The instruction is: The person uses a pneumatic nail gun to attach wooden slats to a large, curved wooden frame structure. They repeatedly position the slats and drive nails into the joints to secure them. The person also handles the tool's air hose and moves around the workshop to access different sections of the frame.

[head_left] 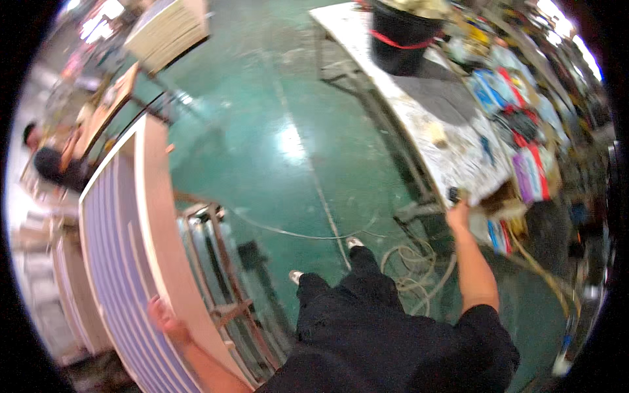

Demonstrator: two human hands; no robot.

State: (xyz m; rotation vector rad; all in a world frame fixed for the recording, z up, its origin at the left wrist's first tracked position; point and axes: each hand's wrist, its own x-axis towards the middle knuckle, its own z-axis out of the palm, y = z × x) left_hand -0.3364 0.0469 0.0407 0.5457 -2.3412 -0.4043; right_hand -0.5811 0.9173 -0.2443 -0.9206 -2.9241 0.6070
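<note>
Pale wood forms the long rectangular frame (pixel 162 203) at the person's left, its broad side smooth and pinkish, its rim lighter. Inside, lavender-grey panels (pixel 113 213) run lengthwise in parallel strips, divided by thin, light edges; one narrow strip looks paler than the rest. The left hand (pixel 169 319) is at the frame's near rim, fingers loosely bent; whether it grips or merely rests, I cannot tell. On the other side, the right hand (pixel 458 215) reaches to the worktable's near end, closed around a small dark object (pixel 453 194), too blurred to identify. Just beside the frame stands a brownish trestle (pixel 226 288). A pale hose (pixel 424 272) coils on the green floor (pixel 262 164) below the right arm. Farther along the stained white worktable (pixel 429 154) lie a yellowish block (pixel 437 134) and, beyond it, a black bucket (pixel 400 42) with a red band. A co-worker in dark clothing (pixel 57 165) is past the frame; farthest off sits a stack of boards (pixel 169 36).
</note>
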